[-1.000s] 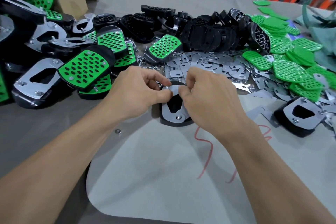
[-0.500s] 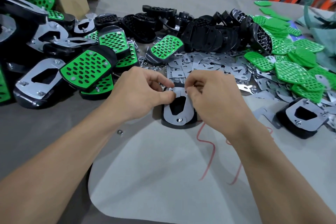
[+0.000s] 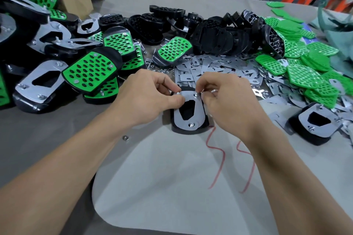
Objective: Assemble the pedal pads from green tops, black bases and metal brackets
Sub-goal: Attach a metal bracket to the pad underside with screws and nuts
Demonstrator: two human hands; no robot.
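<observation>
Grey desk (image 3: 57,139) spread wide: finished pads (image 3: 89,71) heaped left, black bases (image 3: 219,34) at the back, green tops (image 3: 309,74) right, loose brackets (image 3: 215,70) between. Left hand (image 3: 141,97) and right hand (image 3: 229,101) meet over the centre base (image 3: 189,129), its bracket (image 3: 198,112) lying on top. Left fingers pinch the left screw (image 3: 178,93), right fingers pinch the right screw (image 3: 196,93).

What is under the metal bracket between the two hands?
A black base lies under the metal bracket; its dark surface shows through the cut-out. Whatever is beneath the base is covered.
</observation>
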